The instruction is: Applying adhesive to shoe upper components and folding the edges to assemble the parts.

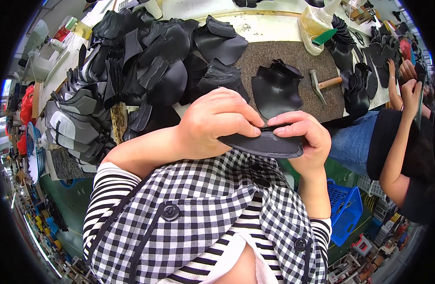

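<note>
A black leather-like piece with a curved lower edge (262, 145) is held close in front of my chest, between both hands. My left hand (219, 120) grips its upper edge from the left, thumb and fingers pinched together. My right hand (306, 139) closes on its right end, thumb on the near face and fingers over the top. Both sets of fingertips almost meet at the middle of the edge. Just beyond lies a similar black cut piece with a folded top (277, 89), resting on a brown rough mat (260, 53).
A hammer (321, 87) lies on the mat's right side. Behind it stands a cloudy plastic container (308, 23) with a green-handled tool (324, 37). Heaps of black pieces (163, 78) and stacked grey pieces (75, 123) cover the left. Another person (392, 142) works at right, above a blue basket (345, 213).
</note>
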`<control>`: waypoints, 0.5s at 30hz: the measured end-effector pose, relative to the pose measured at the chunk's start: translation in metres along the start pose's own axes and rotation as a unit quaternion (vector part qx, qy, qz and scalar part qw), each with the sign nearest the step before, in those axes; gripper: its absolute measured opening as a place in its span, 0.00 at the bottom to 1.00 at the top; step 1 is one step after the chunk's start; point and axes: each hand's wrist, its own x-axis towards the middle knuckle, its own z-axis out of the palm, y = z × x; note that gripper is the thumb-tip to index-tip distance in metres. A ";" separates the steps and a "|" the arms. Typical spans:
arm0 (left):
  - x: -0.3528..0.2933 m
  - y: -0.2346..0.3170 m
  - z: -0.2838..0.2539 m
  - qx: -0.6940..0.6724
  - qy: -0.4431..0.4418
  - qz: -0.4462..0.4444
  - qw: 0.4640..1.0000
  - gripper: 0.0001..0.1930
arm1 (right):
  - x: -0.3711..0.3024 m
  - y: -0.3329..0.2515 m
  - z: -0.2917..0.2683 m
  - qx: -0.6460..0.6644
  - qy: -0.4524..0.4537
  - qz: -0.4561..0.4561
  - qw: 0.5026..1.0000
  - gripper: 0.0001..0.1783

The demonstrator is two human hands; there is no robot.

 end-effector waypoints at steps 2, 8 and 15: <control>-0.002 -0.001 0.002 -0.022 0.017 -0.008 1.000 0.12 | 0.000 0.000 0.001 0.022 0.000 0.009 1.000 0.15; -0.005 -0.006 0.007 -0.110 0.032 -0.072 0.991 0.10 | -0.003 0.004 0.003 0.060 -0.011 0.030 0.998 0.17; 0.014 0.020 0.010 0.305 0.003 0.031 0.952 0.06 | -0.003 -0.006 0.020 -0.064 0.043 0.105 0.991 0.31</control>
